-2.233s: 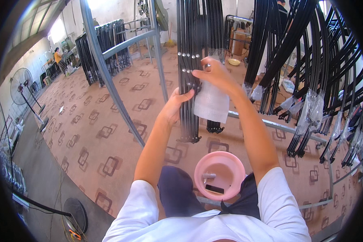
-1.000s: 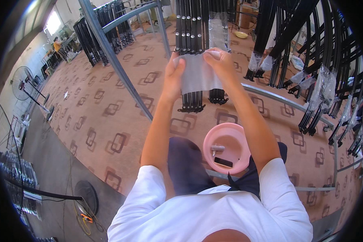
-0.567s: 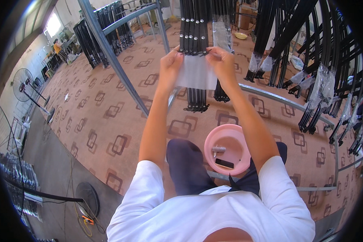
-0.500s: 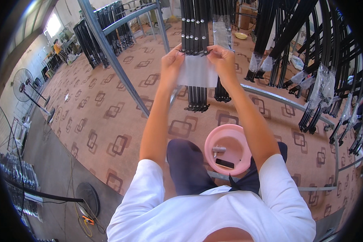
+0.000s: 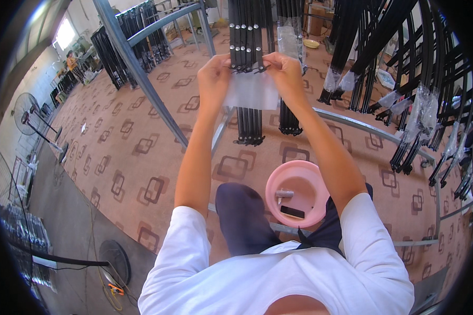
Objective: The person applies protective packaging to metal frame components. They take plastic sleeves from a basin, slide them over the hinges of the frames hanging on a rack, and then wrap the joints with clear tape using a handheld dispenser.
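Observation:
Before me hangs a bundle of long black strips [image 5: 245,37] with rows of shiny metal studs. A whitish translucent plastic sheet [image 5: 252,93] lies behind the upper strips and covers part of their lower length; the strip ends stick out below it. My left hand [image 5: 214,79] pinches at the sheet's upper left corner, right beside the strips. At the opposite corner, my right hand [image 5: 285,76] is closed, with thumb and forefinger together by the strips' edge. Both fingertips are partly hidden, so whether they also grip a strip is unclear.
A pink basin [image 5: 295,170] between my knees holds a dark phone-like slab [image 5: 292,212] and a small silvery roll [image 5: 284,194]. More black strips with clear plastic wraps [image 5: 425,107] hang at right. A metal frame post [image 5: 142,73] rises at left; a fan [image 5: 29,113] stands beyond.
My hands and the sheet have shifted slightly left, along with the strips' upper part. My left hand has turned a little and sits closer to the strips' side.

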The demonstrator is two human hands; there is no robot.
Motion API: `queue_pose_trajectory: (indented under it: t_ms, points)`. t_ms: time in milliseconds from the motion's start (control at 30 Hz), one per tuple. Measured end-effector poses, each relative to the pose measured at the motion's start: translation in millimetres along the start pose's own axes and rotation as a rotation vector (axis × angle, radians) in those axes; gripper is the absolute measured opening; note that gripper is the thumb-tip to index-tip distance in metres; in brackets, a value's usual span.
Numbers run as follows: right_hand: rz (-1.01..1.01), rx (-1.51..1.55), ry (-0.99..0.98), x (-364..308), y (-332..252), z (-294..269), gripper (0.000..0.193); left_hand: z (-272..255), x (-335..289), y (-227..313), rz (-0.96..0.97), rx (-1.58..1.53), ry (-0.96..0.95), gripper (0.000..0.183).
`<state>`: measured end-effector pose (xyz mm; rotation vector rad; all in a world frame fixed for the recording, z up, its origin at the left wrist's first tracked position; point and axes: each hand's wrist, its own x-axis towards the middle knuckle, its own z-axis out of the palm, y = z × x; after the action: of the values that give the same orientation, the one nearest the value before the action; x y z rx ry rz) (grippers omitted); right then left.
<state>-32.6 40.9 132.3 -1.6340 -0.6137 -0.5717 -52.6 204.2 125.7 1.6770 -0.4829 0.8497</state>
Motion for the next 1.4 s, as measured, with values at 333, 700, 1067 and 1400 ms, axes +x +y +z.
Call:
queue_pose_trajectory:
  t_ms: [333,700,1067,1400]
  points:
    - [0.049,0.564,-0.321,-2.7,-1.3,-4.5,0.032,6.3,-11.9,15.0,-0.056,-0.173,-0.018,0.039]
    - [-0.036,0.183,-0.396,12.3,-21.6,-30.5,0.014,-21.5,-3.5,37.4,-0.048,-0.173,-0.302,0.029]
    - [-0.121,0.065,-0.389,58.4,-28.0,-34.1,0.014,-10.4,39.8,38.5,0.162,0.261,0.021,0.030]
    - [0.009,0.060,-0.313,71.3,-30.1,-22.4,0.014,-7.5,56.2,12.5,0.120,0.118,0.100,0.032]
